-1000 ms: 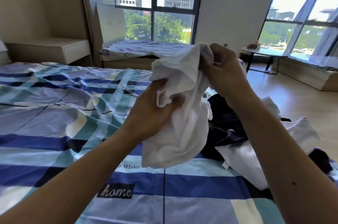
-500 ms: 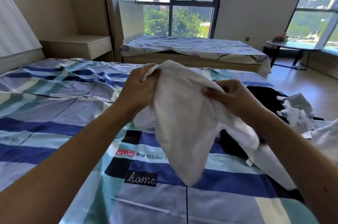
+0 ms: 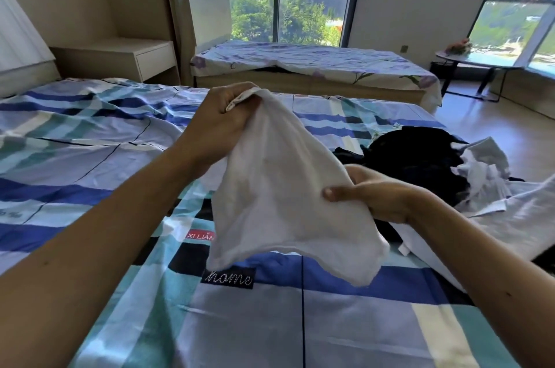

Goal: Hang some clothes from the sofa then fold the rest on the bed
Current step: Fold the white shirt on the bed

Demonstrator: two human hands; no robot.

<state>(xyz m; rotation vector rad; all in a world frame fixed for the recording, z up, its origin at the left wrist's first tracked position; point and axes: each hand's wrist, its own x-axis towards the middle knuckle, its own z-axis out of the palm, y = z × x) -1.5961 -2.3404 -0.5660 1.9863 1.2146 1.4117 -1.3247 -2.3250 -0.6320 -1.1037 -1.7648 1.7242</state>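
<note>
the left hand point(image 3: 222, 121) is clenched round the top corner of a white garment point(image 3: 285, 187), its fingers curled over a bunched bit of hem that pokes out beside the thumb. the right hand point(image 3: 375, 193) sits lower and to the right, gripping the same garment at its side edge, thumb laid along the front of the cloth and the other fingers tucked behind it. between the two hands the cloth stretches on a slant, and its lower part hangs loose in soft folds above the bed point(image 3: 90, 142), whose cover is checked in blue, teal, white and black; whether the loose hem touches the cover cannot be told. a small black label reading "home" point(image 3: 229, 278) shows on the cover just under the hanging hem, and a red label point(image 3: 199, 235) peeks out at the garment's left edge. on the right side of the bed, behind the right hand, lies a heap of dark clothes point(image 3: 420, 154), with crumpled white clothes point(image 3: 486, 169) just beside it and another pale piece point(image 3: 525, 211) spread towards the edge. beyond stands a second bed point(image 3: 315, 61) with a flowered sheet, a pale bedside cabinet point(image 3: 126, 55) to its left, and a round table point(image 3: 471, 60) with flowers point(image 3: 458, 46) by the window point(image 3: 300, 7).
</note>
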